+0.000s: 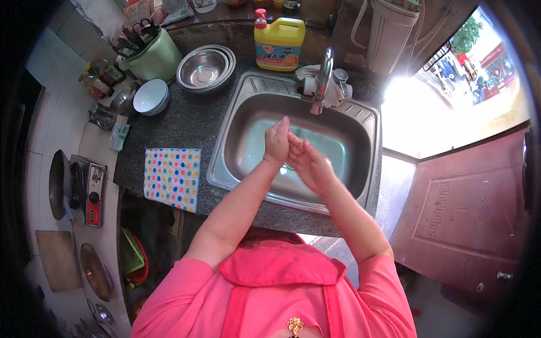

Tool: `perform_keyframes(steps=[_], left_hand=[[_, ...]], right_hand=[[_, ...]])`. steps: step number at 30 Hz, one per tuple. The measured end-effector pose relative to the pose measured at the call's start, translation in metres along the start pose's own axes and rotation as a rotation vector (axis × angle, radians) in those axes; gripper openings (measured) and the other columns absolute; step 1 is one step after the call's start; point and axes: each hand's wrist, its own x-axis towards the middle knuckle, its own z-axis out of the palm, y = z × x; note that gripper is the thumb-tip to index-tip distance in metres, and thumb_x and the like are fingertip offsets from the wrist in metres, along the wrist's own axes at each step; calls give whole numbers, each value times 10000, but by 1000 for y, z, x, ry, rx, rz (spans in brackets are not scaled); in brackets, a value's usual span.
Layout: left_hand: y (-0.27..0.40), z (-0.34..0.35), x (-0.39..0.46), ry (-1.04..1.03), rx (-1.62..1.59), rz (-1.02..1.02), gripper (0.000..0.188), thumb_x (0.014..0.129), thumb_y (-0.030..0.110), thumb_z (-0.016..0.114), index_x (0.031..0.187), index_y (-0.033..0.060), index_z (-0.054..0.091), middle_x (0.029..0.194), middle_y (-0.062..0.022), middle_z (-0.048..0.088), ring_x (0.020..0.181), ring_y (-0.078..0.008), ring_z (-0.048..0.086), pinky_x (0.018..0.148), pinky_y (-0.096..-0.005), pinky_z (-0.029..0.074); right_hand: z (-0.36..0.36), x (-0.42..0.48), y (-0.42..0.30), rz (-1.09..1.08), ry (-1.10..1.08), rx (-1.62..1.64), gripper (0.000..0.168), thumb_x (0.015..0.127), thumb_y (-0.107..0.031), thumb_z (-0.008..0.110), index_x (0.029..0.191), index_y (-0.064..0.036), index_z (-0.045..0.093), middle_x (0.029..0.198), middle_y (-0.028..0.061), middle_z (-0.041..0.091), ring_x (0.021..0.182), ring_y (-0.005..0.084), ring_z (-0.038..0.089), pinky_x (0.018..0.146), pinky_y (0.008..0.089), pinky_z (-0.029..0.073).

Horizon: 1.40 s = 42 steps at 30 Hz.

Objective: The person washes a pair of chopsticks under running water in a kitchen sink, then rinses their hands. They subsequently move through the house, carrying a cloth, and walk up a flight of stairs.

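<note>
Over the stainless steel sink (363, 177), my left hand (277, 143) and my right hand (315, 167) touch each other. The fingers of my right hand are stretched out, and their tips meet the inner side of my left hand. My left hand's fingers are partly hidden from above. Both hands look wet, and I see no object in either. Below them the basin has a pale greenish sheen, like shallow water. The chrome faucet (324, 80) reaches over the far side of the basin, with no stream visible under its spout.
A yellow detergent jug (279, 48) with a red pump stands behind the sink. Left of it are stacked metal bowls (205, 69), white bowls (150, 97) and a green utensil holder (152, 57). A dotted cloth (172, 179) overhangs the counter edge. A gas stove (88, 190) is farther left.
</note>
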Motion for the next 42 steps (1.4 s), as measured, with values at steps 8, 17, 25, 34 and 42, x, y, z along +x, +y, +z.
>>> perform_keyframes(steps=[8,17,25,34,42], left_hand=[[16,27,-4,-232,1384,351,552,871,391,502,1319,90,390,1422,-124,282,1363,-282,135,1057,-560,106],[10,46,-4,-320,1521,304,628,853,369,536,1385,136,297,1453,-113,225,1382,-292,60,1057,-593,58],[-56,34,24,-56,-289,-651,316,935,327,416,1142,111,519,1102,-92,591,977,-252,571,863,-454,438],[-53,60,6,-26,-745,-827,558,874,615,366,1139,145,509,1031,-118,586,843,-322,578,708,-466,475],[-86,53,12,-7,151,-80,139,855,170,488,792,54,532,760,-92,563,711,-271,565,603,-410,471]], right_hand=[[-72,41,-113,-903,364,-2051,187,766,-74,548,939,-92,619,986,52,606,1051,274,480,930,432,297],[-108,24,-113,-858,541,-1613,227,916,-180,464,976,-41,632,924,111,625,871,275,543,790,330,417],[-86,86,33,-266,414,914,220,917,-215,493,1061,-57,545,988,74,569,864,201,541,793,312,462],[-126,96,54,-234,521,-926,274,876,-234,503,1013,-3,553,889,121,623,812,276,595,742,368,464],[-14,38,67,-232,831,-355,683,744,-167,647,1310,3,305,1197,163,455,1151,280,434,984,354,336]])
